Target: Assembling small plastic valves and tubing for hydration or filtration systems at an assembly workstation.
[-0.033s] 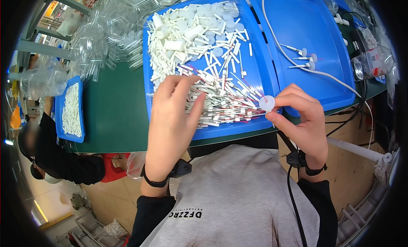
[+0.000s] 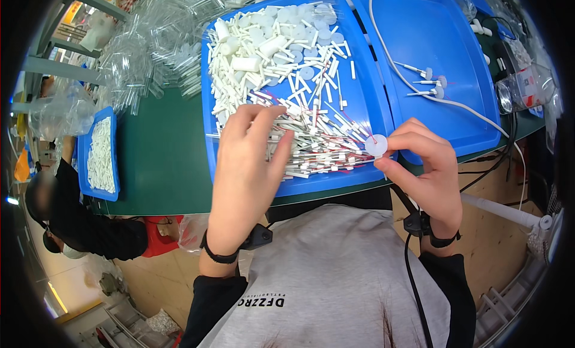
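My right hand [image 2: 428, 162] pinches a round translucent white disc [image 2: 376, 146] between thumb and forefinger, over the right edge of a large blue tray [image 2: 368, 96]. A thin red wire shows beside the disc. My left hand [image 2: 245, 162] hovers over the tray's near part, thumb and fingers apart, with nothing visible in it. Between the hands lies a pile of thin metal rods with white connectors and red wires [image 2: 323, 153]. Short white tubes [image 2: 227, 87] and more translucent discs [image 2: 293, 31] fill the tray's far part, along with a few thick white cylinders [image 2: 245, 64].
A second blue tray [image 2: 443, 43] on the right holds a few disc-and-rod pieces [image 2: 431, 84] and is crossed by a white cable [image 2: 413, 84]. Clear plastic pieces [image 2: 150, 43] heap at the back left. A small blue tray [image 2: 115, 156] of white tubes and another person [image 2: 90, 216] are farther left.
My left hand has shifted slightly to the right over the pile. The right hand and the disc have stayed in place.
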`<move>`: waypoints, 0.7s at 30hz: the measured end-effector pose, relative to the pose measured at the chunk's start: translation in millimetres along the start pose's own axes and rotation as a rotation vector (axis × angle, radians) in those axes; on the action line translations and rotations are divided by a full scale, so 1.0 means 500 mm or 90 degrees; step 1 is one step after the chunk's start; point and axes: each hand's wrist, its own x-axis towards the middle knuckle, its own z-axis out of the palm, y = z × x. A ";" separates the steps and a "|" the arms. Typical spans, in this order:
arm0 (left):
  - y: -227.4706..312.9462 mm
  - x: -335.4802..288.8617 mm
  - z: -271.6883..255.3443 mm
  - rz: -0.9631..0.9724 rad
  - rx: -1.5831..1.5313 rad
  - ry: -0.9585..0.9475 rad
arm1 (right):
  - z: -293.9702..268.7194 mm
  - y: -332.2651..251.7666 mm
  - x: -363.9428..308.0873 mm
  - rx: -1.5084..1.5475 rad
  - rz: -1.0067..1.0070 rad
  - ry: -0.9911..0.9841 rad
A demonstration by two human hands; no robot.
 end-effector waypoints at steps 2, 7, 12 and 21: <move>0.009 0.005 0.013 0.031 0.003 0.001 | 0.002 -0.001 0.001 0.003 0.000 0.001; 0.032 0.012 0.044 0.103 0.011 -0.015 | 0.002 -0.002 0.000 -0.002 0.005 0.003; 0.035 0.025 0.079 0.142 0.066 -0.032 | 0.011 0.002 -0.004 0.125 0.074 0.089; 0.037 0.034 0.096 0.103 0.211 -0.017 | 0.002 0.022 -0.005 0.313 0.113 0.191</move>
